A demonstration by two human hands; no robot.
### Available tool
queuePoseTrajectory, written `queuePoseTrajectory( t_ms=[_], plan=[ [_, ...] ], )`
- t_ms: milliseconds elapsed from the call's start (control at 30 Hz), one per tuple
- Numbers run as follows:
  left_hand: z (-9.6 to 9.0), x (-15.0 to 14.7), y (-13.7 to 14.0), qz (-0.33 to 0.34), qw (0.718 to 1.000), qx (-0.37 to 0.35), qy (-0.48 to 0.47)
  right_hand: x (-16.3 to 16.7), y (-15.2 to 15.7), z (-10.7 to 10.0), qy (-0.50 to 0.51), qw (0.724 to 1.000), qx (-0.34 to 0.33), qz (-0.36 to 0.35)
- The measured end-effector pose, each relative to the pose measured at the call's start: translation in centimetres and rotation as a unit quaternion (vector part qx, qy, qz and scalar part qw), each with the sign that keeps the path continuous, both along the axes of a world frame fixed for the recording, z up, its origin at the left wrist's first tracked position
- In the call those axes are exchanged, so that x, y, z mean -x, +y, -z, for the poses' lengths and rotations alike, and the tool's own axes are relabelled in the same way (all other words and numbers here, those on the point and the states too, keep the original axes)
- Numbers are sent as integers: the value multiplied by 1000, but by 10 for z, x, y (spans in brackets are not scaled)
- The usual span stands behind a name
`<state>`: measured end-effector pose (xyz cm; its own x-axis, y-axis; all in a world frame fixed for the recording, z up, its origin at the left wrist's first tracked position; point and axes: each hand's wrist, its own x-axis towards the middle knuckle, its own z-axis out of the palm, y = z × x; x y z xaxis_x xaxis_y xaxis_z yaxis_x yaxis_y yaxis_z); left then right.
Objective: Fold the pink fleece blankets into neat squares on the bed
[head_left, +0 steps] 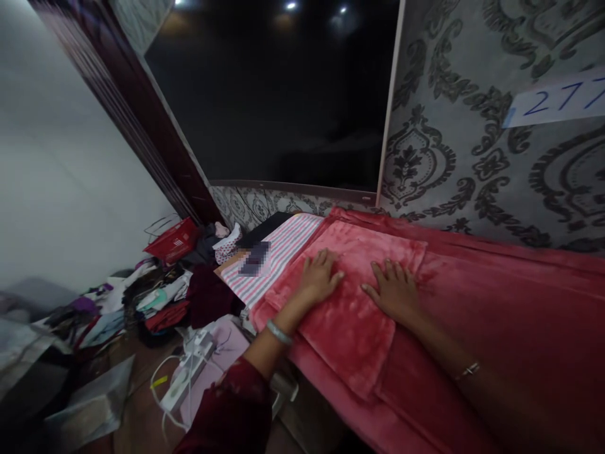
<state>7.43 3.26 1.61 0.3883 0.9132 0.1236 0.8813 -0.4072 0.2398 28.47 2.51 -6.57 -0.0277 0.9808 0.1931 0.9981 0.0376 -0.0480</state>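
Both hands rest on a folded red plush cloth, which lies on a larger red plush cover. My left hand is flat on its left part, fingers stretched toward the wall. Over the right part lies my right hand, palm down with the fingers spread. Neither hand grips anything. Just left of the folded cloth, a striped pink, grey and white cloth is spread out, with a dark, pixelated item on it.
A large dark television hangs behind the covered surface. Heaped clothes and a red bag are on the left. Below, a white power strip with cables lies on a pink item. A paper numbered 277 is on the wallpaper.
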Motion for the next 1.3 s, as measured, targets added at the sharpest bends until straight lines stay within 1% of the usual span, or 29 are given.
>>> queuePoseTrajectory(
  t_ms=[67, 133, 233, 300, 367, 433, 533, 633, 733, 800, 867, 933, 1033, 1100, 1200, 1300],
  plan=[
    [5, 3, 23, -38, 998, 15, 57, 0, 1, 1, 3, 1000, -3, -1],
    [18, 5, 37, -67, 993, 20, 90, 0, 0, 2, 1, 1000, -6, -2],
    [34, 8, 44, -83, 991, 31, 99, 1, -1, -1, -8, 1000, -4, 2],
    [37, 10, 44, -82, 991, 40, 95, 2, -2, -3, -12, 1000, 2, 6],
    [31, 10, 45, -80, 990, 63, 94, 3, -3, -4, -8, 1000, 4, 4],
    [21, 7, 48, -82, 989, 79, 92, 3, -4, -4, 2, 1000, 3, -2],
    [5, -6, 58, -82, 992, 54, 83, 2, -2, -8, 20, 1000, 15, -3],
    [-5, -25, 77, -41, 995, 43, 76, -2, 8, -29, 51, 998, 33, -1],
    [-11, -44, 105, -2, 995, 60, 81, -11, 27, -56, 78, 997, 2, 24],
    [-12, -56, 124, 6, 994, 62, 85, -19, 40, -66, 79, 995, -15, 52],
    [-9, -66, 141, 8, 994, 58, 92, -27, 47, -64, 71, 995, -5, 67],
    [-2, -73, 153, 4, 994, 53, 100, -33, 49, -52, 73, 994, 21, 75],
    [15, -79, 162, -11, 993, 45, 108, -37, 46, -31, 88, 992, 36, 86],
    [26, -80, 164, -23, 993, 38, 110, -38, 45, -24, 93, 991, 34, 86],
    [36, -80, 164, -38, 992, 35, 112, -38, 46, -22, 98, 991, 39, 85],
    [36, -81, 164, -42, 991, 41, 117, -38, 47, -24, 103, 990, 39, 86]
  ],
)
